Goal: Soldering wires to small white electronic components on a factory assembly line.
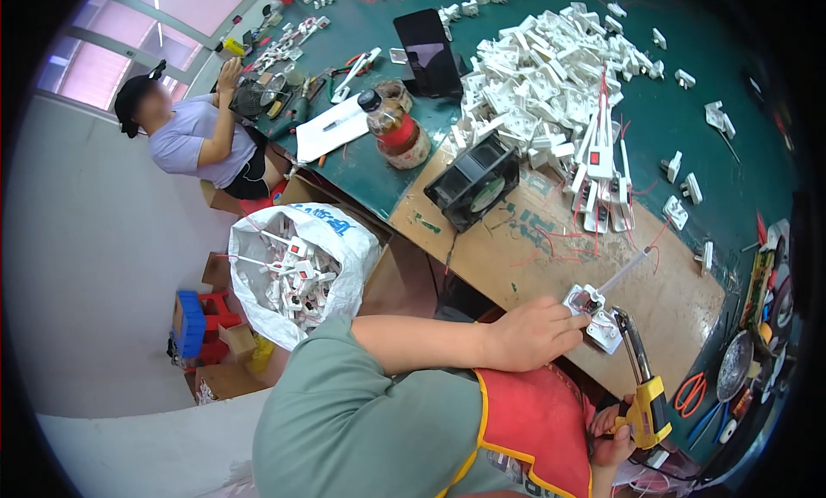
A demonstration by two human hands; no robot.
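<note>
My left hand [535, 333] presses down on a small white plastic socket part [594, 313] lying on the brown board [551, 257] at the bench's near edge. My right hand [613, 433] grips a yellow and black power screwdriver [644, 386], its metal tip angled up toward that part. A thin white cable with red wire runs from the part toward the upper right. A row of finished white parts with red switches [601, 167] lies further back on the board.
A big heap of white plastic parts [542, 76] covers the green bench. A black fan [475, 181], a bottle with red label [396, 128], a black stand [426, 51], orange scissors [690, 393] and a white sack of parts [297, 270] are nearby. Another person [194, 137] sits far left.
</note>
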